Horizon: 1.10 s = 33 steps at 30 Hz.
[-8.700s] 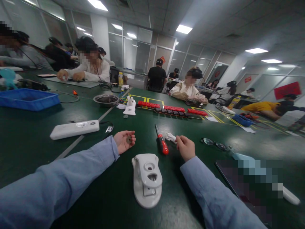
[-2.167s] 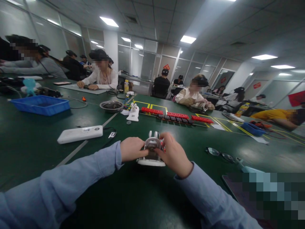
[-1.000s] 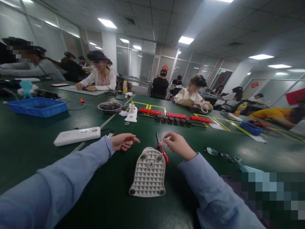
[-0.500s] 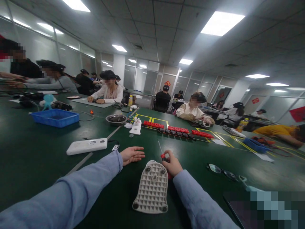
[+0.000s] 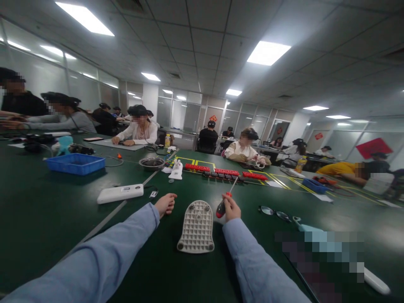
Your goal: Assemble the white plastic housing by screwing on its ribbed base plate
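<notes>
My right hand (image 5: 232, 208) grips a screwdriver (image 5: 220, 208) by its red and dark handle, the metal shaft slanting up and away to the right. Between my two hands a light grey plastic base (image 5: 197, 229) lies on the green table, its gridded underside facing up and round dark spots near its corners. Left of the base, my left hand (image 5: 166, 205) is held with its fingers curled in, apart from the base; nothing shows in it.
A white power bank (image 5: 120, 194) and a blue tray (image 5: 76, 164) lie to the left. Farther off are a metal bowl (image 5: 152, 163), a white plastic piece (image 5: 176, 170) and red strips (image 5: 226, 172). Glasses (image 5: 274, 213) lie to the right. Several people sit around.
My left hand has gone from spread fingers to curled ones. My right hand has moved away from the base's edge, and the screwdriver now leans to the right. The camera view has shifted.
</notes>
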Each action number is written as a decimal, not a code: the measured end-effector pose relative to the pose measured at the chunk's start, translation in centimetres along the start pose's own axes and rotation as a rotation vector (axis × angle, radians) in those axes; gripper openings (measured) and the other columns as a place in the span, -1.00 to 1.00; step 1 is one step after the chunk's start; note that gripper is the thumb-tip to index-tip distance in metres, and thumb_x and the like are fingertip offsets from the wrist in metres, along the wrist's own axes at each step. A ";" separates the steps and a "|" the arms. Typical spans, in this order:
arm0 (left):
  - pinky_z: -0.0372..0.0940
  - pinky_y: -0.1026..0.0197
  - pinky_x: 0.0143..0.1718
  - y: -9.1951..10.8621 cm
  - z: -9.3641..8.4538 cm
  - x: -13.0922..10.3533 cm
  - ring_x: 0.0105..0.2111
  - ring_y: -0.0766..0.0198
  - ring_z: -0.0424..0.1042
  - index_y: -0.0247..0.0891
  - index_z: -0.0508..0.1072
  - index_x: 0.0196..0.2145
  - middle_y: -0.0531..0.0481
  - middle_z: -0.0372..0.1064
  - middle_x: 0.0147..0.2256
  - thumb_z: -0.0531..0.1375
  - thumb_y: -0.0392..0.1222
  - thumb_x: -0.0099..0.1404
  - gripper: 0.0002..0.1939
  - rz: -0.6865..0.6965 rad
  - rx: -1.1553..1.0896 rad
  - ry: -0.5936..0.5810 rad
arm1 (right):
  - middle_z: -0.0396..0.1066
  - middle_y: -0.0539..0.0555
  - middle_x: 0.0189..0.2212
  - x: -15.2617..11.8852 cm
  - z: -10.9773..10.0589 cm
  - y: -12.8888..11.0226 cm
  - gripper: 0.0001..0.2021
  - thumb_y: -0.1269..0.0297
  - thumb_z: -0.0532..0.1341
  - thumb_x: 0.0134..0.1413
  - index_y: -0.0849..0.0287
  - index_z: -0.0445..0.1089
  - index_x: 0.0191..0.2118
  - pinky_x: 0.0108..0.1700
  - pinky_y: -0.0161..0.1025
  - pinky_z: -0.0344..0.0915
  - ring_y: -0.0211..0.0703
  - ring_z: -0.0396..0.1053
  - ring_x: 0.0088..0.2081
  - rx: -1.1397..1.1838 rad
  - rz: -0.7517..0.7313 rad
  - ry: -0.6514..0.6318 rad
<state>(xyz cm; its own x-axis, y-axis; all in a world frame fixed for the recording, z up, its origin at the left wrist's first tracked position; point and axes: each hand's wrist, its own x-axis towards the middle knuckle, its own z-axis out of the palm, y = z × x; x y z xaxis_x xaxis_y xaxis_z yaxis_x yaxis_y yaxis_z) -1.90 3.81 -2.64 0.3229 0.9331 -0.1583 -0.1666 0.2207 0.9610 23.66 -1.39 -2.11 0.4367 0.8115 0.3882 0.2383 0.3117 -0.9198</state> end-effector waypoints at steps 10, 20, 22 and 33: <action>0.01 0.43 -0.70 -0.2 0.0 -0.3 -0.63 0.47 0.15 -0.30 0.18 -0.33 0.14 0.11 -0.56 0.02 -0.30 0.14 -0.91 0.079 0.053 0.050 | 0.36 -0.08 -0.61 2.6 1.8 -1.8 -0.53 0.32 0.29 -0.43 0.16 0.14 -0.27 -0.44 -0.23 0.36 -0.21 0.39 -0.55 0.449 0.157 0.018; 0.28 0.33 -0.44 0.7 1.8 6.4 -0.42 0.38 0.36 -0.33 0.26 -0.20 -0.03 0.31 -0.38 0.17 -0.29 0.06 -0.70 0.062 0.035 0.036 | 0.03 -0.19 -0.84 8.1 5.1 2.4 -0.61 -0.10 0.14 -0.23 0.18 0.14 -0.55 -0.79 -0.45 -0.09 -0.46 -0.03 -0.82 0.593 0.417 -0.066; 0.28 0.33 -0.45 0.9 2.2 7.6 -0.41 0.36 0.37 -0.32 0.26 -0.20 -0.02 0.33 -0.40 0.19 -0.31 0.05 -0.68 0.066 0.049 0.013 | 0.04 -0.17 -0.83 8.3 5.1 3.3 -0.59 -0.13 0.11 -0.21 0.18 0.13 -0.59 -0.78 -0.43 -0.08 -0.45 -0.02 -0.80 0.598 0.475 -0.087; 0.29 0.29 -0.47 1.2 3.3 8.4 -0.36 0.25 0.40 -0.29 0.19 -0.13 0.01 0.36 -0.45 0.20 -0.32 0.02 -0.57 0.072 0.251 -0.050 | 0.03 -0.16 -0.82 8.4 5.4 4.1 -0.74 0.14 0.12 -0.16 0.17 0.09 -0.62 -0.76 -0.45 -0.13 -0.46 -0.04 -0.78 0.579 0.532 -0.057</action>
<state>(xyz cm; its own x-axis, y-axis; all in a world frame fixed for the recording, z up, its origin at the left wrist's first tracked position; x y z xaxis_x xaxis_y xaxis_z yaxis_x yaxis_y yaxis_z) 3.64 10.95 -2.11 0.3653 0.9273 -0.0823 0.0433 0.0714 0.9965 23.67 9.37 -2.96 0.3163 0.9432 -0.1016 -0.4867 0.0694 -0.8708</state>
